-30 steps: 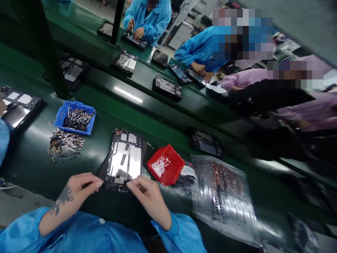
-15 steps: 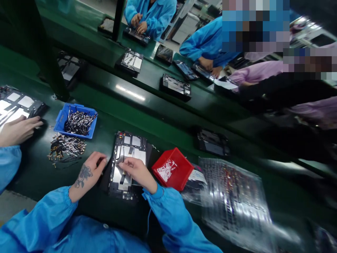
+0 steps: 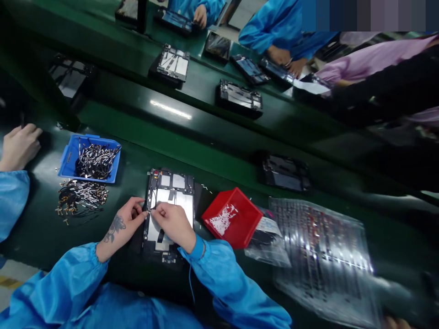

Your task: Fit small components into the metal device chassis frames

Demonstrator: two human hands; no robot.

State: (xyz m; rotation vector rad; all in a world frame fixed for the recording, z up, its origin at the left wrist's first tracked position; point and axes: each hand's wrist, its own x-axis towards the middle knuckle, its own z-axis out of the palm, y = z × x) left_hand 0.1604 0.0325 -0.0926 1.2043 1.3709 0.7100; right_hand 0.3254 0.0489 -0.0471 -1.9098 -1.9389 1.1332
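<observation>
An opened tablet [image 3: 181,201] lies in front of me, its white panels and small circuit boards showing. My right hand [image 3: 174,225] is over its middle, with thumb and forefinger pinched on a thin black cable [image 3: 155,197] that loops near the tablet's left edge. At that same edge is my left hand [image 3: 128,220], thumb tip touching the frame and forefinger apart from it, with nothing visible between them. Left of my hands, a pile of short cables [image 3: 82,196] lies below a blue bin [image 3: 64,160] full of similar cables.
A red bin [image 3: 245,224] with small white pieces stands right of the tablet. Beyond it lie a plastic bag [image 3: 269,246] and clear packaging [image 3: 325,256] with rows of parts. A co-worker's hand [image 3: 20,146] is at far left. More tablets [image 3: 240,98] sit on the line ahead.
My left hand has moved right, onto the tablet's left edge. My right hand has shifted slightly left with the cable. The co-worker's hand at left has lifted away from another tablet.
</observation>
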